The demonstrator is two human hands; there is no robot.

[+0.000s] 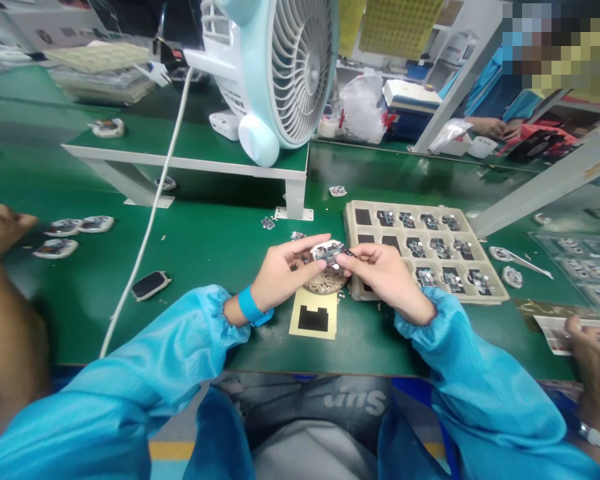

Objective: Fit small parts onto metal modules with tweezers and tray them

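Note:
Between my two hands is a small white plastic housing with a circuit board (329,252) in it. My left hand (291,268) grips the housing's left side, thumb in front and index finger along the top. My right hand (380,267) pinches the right side of the board, where a dark piece sticks out; whether that piece is attached I cannot tell. Just below the held part sits a round speckled disc (325,283). A yellow backing sheet (296,323) bearing a black cut-out sticker (314,319) lies in front of it.
To the right stands a beige compartment tray (495,293) with circuit boards and black pieces. A teal fan (260,73) sits on a raised shelf (190,163); a white cable (153,220) crosses the left side. Tweezers (523,259) lie right. Co-workers' hands (587,340) show at both edges.

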